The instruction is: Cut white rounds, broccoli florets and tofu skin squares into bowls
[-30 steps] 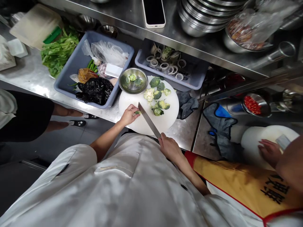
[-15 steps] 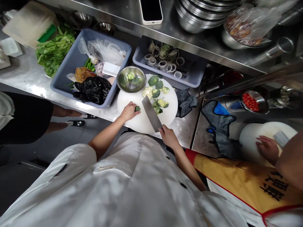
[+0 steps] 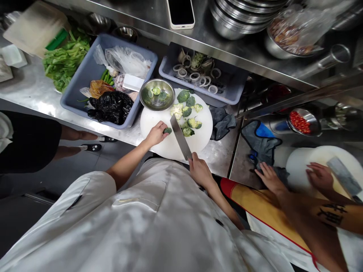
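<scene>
My left hand (image 3: 157, 134) is closed around a small broccoli floret (image 3: 167, 130) low over the left part of the round white cutting board (image 3: 148, 119). My right hand (image 3: 199, 168) grips the handle of a cleaver (image 3: 180, 137), its broad blade slanting up and left across the board. Right of the blade tip lie several broccoli pieces (image 3: 183, 96), some with pale cut faces turned up. A steel bowl (image 3: 144, 102) with a few florets inside sits at the board's upper left edge.
A blue-grey tub (image 3: 65, 99) with bags stands left; another tub (image 3: 234, 99) with onion rings stands behind. Grey cloths (image 3: 221, 122) lie right of the board. At right, a co-worker's hands (image 3: 272, 177) are near a second board (image 3: 296, 162) with a cleaver (image 3: 343, 175).
The floret in my left hand shows more between the fingers. My right hand and cleaver have shifted slightly left. The co-worker's arm has reached in over the grey cloth at right.
</scene>
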Demonstrator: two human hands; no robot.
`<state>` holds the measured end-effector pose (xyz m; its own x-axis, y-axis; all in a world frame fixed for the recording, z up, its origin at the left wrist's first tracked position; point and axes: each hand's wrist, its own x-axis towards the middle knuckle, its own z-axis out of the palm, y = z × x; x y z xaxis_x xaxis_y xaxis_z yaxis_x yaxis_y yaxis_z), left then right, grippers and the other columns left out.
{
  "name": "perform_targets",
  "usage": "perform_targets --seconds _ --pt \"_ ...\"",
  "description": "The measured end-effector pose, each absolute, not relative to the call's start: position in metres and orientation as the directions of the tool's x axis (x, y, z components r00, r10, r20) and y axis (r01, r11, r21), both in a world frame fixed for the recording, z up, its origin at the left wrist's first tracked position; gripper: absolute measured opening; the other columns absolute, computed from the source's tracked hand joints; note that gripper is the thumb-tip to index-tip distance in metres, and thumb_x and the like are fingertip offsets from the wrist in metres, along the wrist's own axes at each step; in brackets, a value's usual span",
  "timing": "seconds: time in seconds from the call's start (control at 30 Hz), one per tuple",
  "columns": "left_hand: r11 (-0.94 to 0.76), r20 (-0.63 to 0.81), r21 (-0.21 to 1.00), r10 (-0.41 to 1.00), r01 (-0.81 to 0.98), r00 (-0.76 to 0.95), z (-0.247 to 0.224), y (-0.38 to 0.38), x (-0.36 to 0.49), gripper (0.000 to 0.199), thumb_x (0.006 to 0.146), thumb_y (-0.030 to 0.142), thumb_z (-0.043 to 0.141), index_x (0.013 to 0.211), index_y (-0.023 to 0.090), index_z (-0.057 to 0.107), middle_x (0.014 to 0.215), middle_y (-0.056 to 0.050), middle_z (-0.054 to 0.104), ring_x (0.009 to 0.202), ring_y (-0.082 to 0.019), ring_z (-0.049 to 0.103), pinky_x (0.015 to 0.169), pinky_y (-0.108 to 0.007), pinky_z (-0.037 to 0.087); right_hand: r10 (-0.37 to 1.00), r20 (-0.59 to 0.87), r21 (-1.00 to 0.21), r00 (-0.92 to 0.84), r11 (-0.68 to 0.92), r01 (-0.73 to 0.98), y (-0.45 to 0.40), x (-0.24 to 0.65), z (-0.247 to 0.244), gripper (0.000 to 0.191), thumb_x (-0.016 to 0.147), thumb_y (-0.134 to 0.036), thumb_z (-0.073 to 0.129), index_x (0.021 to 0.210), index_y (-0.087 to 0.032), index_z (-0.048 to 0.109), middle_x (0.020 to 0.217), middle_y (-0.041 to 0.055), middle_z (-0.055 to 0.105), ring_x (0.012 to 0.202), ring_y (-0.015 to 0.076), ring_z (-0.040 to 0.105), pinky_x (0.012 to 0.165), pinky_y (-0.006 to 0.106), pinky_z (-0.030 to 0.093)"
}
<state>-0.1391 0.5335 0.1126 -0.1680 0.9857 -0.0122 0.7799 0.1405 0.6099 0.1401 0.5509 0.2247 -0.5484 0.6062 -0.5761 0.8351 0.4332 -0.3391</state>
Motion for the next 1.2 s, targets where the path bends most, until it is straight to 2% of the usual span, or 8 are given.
perform_targets --seconds 0.13,0.33,0.47,0.53,0.63,0.8,0.97,1.2 --pt "0.106 -0.003 0.602 0.991 0.791 -0.13 0.113 0.533 -0.139 0.018 0.091 0.024 0.067 0.108 0.02 0.064 0.107 -0.008 0.059 0.095 -0.023 0.064 0.09 -0.036 0.055 0.568 -0.605 -0.329 -0.558 0.46 0.825 0.553 0.134 0.216 0.021 0.111 -0.029 0.031 0.116 -0.017 0.047 0.095 0.012 0.073 0.086 0.0253 0.068 0.069 0.031 0.03" --pt "0.117 -0.014 0.601 0.991 0.79 -0.137 0.114 0.526 -0.145 0.027 0.091 0.017 0.059 0.117 0.018 0.066 0.108 -0.009 0.06 0.087 -0.021 0.063 0.09 -0.037 0.056 0.593 -0.579 -0.341 -0.559 0.446 0.827 0.557 0.131 0.207 0.022 0.111 -0.03 0.032 0.118 -0.017 0.048 0.095 0.0118 0.072 0.087 0.0261 0.068 0.07 0.032 0.031" --pt "0.156 -0.039 0.58 0.986 0.799 -0.163 0.111 0.521 -0.143 0.029 0.094 0.023 0.059 0.122 0.021 0.068 0.1 -0.008 0.061 0.083 -0.022 0.062 0.084 -0.038 0.056 0.595 -0.574 -0.355 -0.562 0.438 0.826 0.556 0.131 0.202 0.021 0.111 -0.029 0.033 0.117 -0.017 0.05 0.095 0.0114 0.072 0.088 0.0258 0.067 0.071 0.032 0.031" --pt "0.148 -0.019 0.582 0.985 0.8 -0.169 0.11 0.52 -0.143 0.025 0.094 0.027 0.062 0.117 0.022 0.07 0.1 -0.008 0.061 0.087 -0.023 0.062 0.085 -0.038 0.055 0.614 -0.561 -0.358 -0.555 0.425 0.832 0.555 0.132 0.201 0.023 0.111 -0.029 0.031 0.117 -0.017 0.05 0.094 0.0113 0.071 0.087 0.0257 0.067 0.071 0.031 0.031" --pt "0.082 0.075 0.6 0.985 0.796 -0.158 0.108 0.52 -0.142 0.018 0.092 0.027 0.066 0.108 0.02 0.069 0.109 -0.01 0.062 0.1 -0.025 0.062 0.093 -0.039 0.054 0.605 -0.568 -0.382 -0.559 0.407 0.829 0.554 0.133 0.201 0.022 0.111 -0.03 0.032 0.115 -0.018 0.05 0.093 0.0105 0.071 0.084 0.0249 0.065 0.07 0.031 0.031" --pt "0.014 0.124 0.605 0.986 0.796 -0.111 0.102 0.521 -0.139 0.013 0.095 0.026 0.063 0.104 0.021 0.07 0.101 -0.009 0.063 0.097 -0.025 0.061 0.092 -0.04 0.055 0.616 -0.55 -0.404 -0.564 0.394 0.825 0.551 0.133 0.201 0.02 0.11 -0.029 0.034 0.115 -0.018 0.051 0.091 0.0099 0.071 0.081 0.0242 0.064 0.069 0.031 0.03" --pt "-0.002 0.144 0.637 0.983 0.771 -0.117 0.097 0.508 -0.138 0.015 0.096 0.028 0.064 0.105 0.021 0.074 0.103 -0.007 0.06 0.09 -0.019 0.063 0.086 -0.034 0.058 0.6 -0.561 -0.412 -0.57 0.395 0.821 0.55 0.133 0.196 0.019 0.11 -0.028 0.035 0.112 -0.018 0.051 0.092 0.0101 0.07 0.084 0.0247 0.064 0.069 0.03 0.03" --pt "-0.012 0.155 0.705 0.978 0.709 -0.137 0.096 0.497 -0.14 0.019 0.095 0.019 0.055 0.106 0.019 0.071 0.125 -0.01 0.059 0.081 -0.013 0.066 0.082 -0.032 0.06 0.609 -0.543 -0.423 -0.577 0.395 0.815 0.55 0.133 0.198 0.019 0.11 -0.029 0.035 0.113 -0.018 0.05 0.088 0.0089 0.069 0.08 0.0235 0.062 0.068 0.03 0.029"
